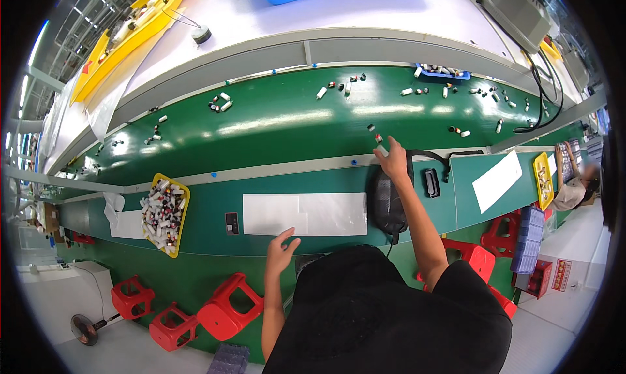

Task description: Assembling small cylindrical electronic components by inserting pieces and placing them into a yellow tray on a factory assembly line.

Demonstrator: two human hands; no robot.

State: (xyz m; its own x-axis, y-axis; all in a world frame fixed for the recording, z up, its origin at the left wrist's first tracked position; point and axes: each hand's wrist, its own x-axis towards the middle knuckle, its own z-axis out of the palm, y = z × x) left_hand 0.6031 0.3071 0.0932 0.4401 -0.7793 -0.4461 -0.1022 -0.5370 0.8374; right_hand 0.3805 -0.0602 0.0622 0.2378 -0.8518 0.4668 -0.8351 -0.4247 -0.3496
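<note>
My right hand reaches over the green conveyor belt. Its thumb and fingers close around a small white cylinder; the grip is partly hidden. Just beyond the fingertips lie a small red-and-white piece and a dark one. My left hand hovers at the front edge of the white sheets on the green table, fingers apart and holding nothing. Whether its fingertips touch the sheets I cannot tell. A black backpack lies beneath my right forearm.
To the left stands a yellow tray heaped with small cylinders, near a dark card-like box. A black open case lies right of the backpack. Red stools stand below the table. A person sits far right.
</note>
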